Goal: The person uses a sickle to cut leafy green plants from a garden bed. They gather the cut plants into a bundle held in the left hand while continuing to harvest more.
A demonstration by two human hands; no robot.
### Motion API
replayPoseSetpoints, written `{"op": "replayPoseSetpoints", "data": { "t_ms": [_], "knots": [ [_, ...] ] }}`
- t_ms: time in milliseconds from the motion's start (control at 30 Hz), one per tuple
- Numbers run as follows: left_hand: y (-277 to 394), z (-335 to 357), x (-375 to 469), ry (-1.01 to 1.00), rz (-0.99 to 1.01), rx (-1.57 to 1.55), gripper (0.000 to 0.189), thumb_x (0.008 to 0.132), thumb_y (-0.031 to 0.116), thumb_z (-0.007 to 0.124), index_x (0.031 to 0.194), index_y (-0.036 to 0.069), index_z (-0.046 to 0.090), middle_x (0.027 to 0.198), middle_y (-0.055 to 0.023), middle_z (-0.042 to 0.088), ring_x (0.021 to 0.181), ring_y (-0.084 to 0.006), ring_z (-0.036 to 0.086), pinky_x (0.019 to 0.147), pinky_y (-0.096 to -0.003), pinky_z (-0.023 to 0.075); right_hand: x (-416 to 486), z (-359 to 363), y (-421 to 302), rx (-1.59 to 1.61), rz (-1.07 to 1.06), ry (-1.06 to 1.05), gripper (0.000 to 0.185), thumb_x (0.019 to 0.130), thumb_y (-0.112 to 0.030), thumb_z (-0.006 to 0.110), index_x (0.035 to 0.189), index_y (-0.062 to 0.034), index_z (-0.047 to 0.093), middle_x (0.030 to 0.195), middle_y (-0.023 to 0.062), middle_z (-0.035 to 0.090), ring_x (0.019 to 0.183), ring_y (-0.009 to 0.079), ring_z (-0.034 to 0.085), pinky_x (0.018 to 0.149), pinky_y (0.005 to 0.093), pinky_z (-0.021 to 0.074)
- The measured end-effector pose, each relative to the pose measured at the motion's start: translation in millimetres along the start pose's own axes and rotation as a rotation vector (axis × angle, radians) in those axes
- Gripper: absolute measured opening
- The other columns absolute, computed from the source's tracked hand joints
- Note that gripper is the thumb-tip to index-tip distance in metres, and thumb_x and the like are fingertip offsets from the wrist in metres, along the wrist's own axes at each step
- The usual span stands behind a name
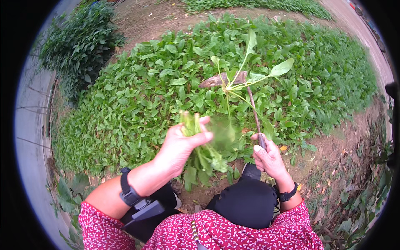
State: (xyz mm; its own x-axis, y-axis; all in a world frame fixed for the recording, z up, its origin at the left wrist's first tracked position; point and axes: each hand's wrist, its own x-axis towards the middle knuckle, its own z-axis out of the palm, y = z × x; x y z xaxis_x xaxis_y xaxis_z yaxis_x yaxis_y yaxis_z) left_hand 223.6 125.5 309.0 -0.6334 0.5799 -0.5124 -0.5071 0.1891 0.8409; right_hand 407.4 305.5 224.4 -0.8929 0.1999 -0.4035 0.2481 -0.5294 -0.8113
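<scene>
My left hand (187,140) is closed around the stems of a bunch of leafy greens (204,157), the stem ends up and the leaves hanging towards my knees, partly blurred. In my right hand (267,154) is the dark handle of a sickle-like tool (254,109) with a thin shaft and a broad, rusty pointed blade (215,80) turned to the left. A single uprooted-looking leafy plant (229,87) lies across the blade and shaft, its leaves spreading up and to the right. Both are above a dense bed of low greens (134,109).
A dark leafy bush (79,47) stands at the upper left beside a grey paved strip (31,125). Bare soil with dry leaves (331,159) borders the bed on the right. My bent knees and a shoe (251,171) are at the bed's near edge.
</scene>
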Motion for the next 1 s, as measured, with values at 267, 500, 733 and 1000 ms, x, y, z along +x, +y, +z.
{"op": "replayPoseSetpoints", "data": {
  "t_ms": [267, 500, 733, 1000],
  "knots": [
    [2, 12, -2, -0.071, 0.16, -0.102, 0.015, 0.081, 0.01, 0.072, 0.092, 0.005, 0.063, 0.101, -0.0038, 0.063, 0.093, -0.0126, 0.06, 0.093, -0.0319, 0.0412, -10, 33, -15, -0.365, -0.017, -0.045, 0.033, 0.097, -0.02, 0.054, 0.125, -0.0048, 0.045, 0.061, -0.0047, 0.039, 0.046, 0.0052, 0.034, 0.043, 0.0217, 0.0284],
    [25, -12, -18, 0.112, 0.363, 0.021, 0.017, 0.078, 0.012, 0.073, 0.091, 0.005, 0.063, 0.103, -0.0045, 0.062, 0.08, -0.0112, 0.059, 0.083, -0.0299, 0.0441, -21, -28, 41, -0.843, -0.365, 0.562, 0.029, 0.094, -0.019, 0.056, 0.118, -0.0039, 0.051, 0.072, 0.0063, 0.054, 0.06, 0.0138, 0.05, 0.056, 0.0298, 0.0425],
    [41, -37, -25, 0.213, 0.503, 0.32, 0.012, 0.079, 0.007, 0.069, 0.087, 0.004, 0.06, 0.105, -0.0034, 0.061, 0.084, -0.0078, 0.053, 0.08, -0.0259, 0.0429, -97, -158, 179, 0.131, -0.187, 1.166, 0.019, 0.097, -0.021, 0.046, 0.115, -0.0139, 0.043, 0.064, -0.0036, 0.035, 0.043, 0.0068, 0.032, 0.035, 0.0226, 0.0277],
    [30, -32, -21, 0.088, 0.523, 0.618, 0.011, 0.078, -0.001, 0.066, 0.085, 0.002, 0.058, 0.096, -0.0029, 0.057, 0.085, -0.009, 0.053, 0.078, -0.0246, 0.0438, -127, -239, 266, -0.216, 0.501, 1.198, 0.033, 0.092, -0.033, 0.055, 0.089, -0.0005, 0.061, 0.087, 0.0161, 0.066, 0.071, 0.0315, 0.066, 0.059, 0.0431, 0.0547]
  ]
}}
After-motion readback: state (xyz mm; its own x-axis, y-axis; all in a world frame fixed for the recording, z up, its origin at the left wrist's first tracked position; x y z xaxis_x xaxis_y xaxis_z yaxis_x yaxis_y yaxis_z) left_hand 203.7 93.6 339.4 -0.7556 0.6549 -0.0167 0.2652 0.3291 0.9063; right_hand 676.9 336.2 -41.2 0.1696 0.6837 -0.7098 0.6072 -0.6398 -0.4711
